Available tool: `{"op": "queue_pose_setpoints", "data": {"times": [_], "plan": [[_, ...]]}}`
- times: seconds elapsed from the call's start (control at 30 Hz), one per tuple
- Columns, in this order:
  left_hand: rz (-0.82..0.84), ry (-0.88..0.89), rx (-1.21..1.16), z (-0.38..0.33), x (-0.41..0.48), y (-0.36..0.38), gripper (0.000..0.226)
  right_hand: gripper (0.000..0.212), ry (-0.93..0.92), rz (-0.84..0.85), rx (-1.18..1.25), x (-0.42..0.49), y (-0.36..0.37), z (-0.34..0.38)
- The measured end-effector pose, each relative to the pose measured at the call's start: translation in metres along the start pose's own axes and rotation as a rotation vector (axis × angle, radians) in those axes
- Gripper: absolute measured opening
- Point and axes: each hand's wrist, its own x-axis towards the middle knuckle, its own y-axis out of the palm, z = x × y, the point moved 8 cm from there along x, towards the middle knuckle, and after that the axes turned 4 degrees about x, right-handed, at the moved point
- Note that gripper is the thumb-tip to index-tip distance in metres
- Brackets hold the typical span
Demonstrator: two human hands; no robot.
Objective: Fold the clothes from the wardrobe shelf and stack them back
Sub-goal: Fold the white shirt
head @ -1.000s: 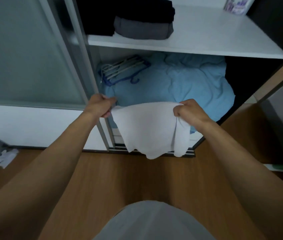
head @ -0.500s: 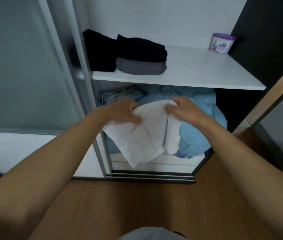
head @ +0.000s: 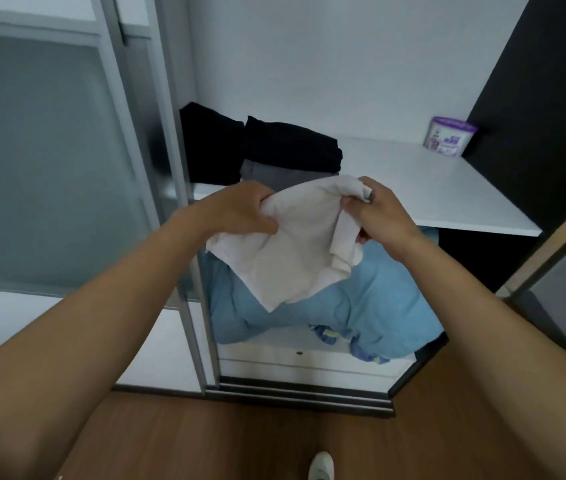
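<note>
A white garment [head: 292,251] hangs folded over in front of the wardrobe, just before the edge of the white shelf [head: 447,192]. My left hand [head: 240,209] grips its upper left part. My right hand [head: 378,209] pinches its upper right edge, and a loose flap droops below that hand. On the shelf's left side lies a stack of folded clothes: a black piece [head: 292,143] on top of a grey one [head: 267,173], with another black pile [head: 212,147] beside it.
A purple-lidded tub [head: 449,136] stands at the shelf's back right. Crumpled light blue fabric [head: 361,306] fills the compartment below. A frosted sliding door [head: 49,161] is at the left, a dark panel [head: 544,98] at the right, and wooden floor [head: 240,438] underfoot.
Both hands have come closer together and risen to shelf height with the white garment, which is now more bunched. The view has tilted upward.
</note>
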Motion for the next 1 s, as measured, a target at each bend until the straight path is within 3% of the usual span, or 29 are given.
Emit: {"op": "queue_pose_setpoints", "data": {"times": [0.13,0.27,0.43,0.53,0.6,0.67,0.73,0.8,0.93,1.0], "plan": [[-0.044,-0.045,0.001,0.011,0.037,-0.027,0.032,0.012,-0.089,0.000,0.262,0.050,-0.009,0.028],[-0.169,-0.140,0.111,0.021,0.091,-0.062,0.018,0.018,-0.243,-0.009,0.345,0.114,-0.021,0.055],[-0.843,-0.157,0.145,0.008,0.135,-0.171,0.020,0.029,-0.518,-0.101,0.398,0.199,-0.058,0.096],[-1.040,-0.047,0.166,0.002,0.152,-0.201,0.021,0.039,-0.688,-0.166,0.286,0.241,-0.076,0.105],[-1.028,-0.023,0.195,0.010,0.165,-0.191,0.021,0.040,-0.769,-0.214,0.063,0.258,-0.076,0.088],[-0.849,-0.112,0.265,0.037,0.186,-0.157,0.023,0.042,-0.728,-0.135,-0.191,0.275,-0.061,0.043],[-0.516,-0.311,0.296,0.081,0.206,-0.112,0.022,0.043,-0.410,0.074,-0.428,0.293,-0.038,-0.023],[-0.303,-0.437,0.200,0.116,0.214,-0.079,0.022,0.040,-0.209,0.114,-0.538,0.300,-0.035,-0.068],[-0.490,-0.447,0.083,0.123,0.228,-0.082,0.033,0.028,-0.312,-0.141,-0.342,0.311,-0.041,-0.049],[-0.412,-0.429,0.079,0.116,0.249,-0.072,0.042,0.029,-0.322,-0.122,-0.324,0.325,-0.022,-0.033]]}}
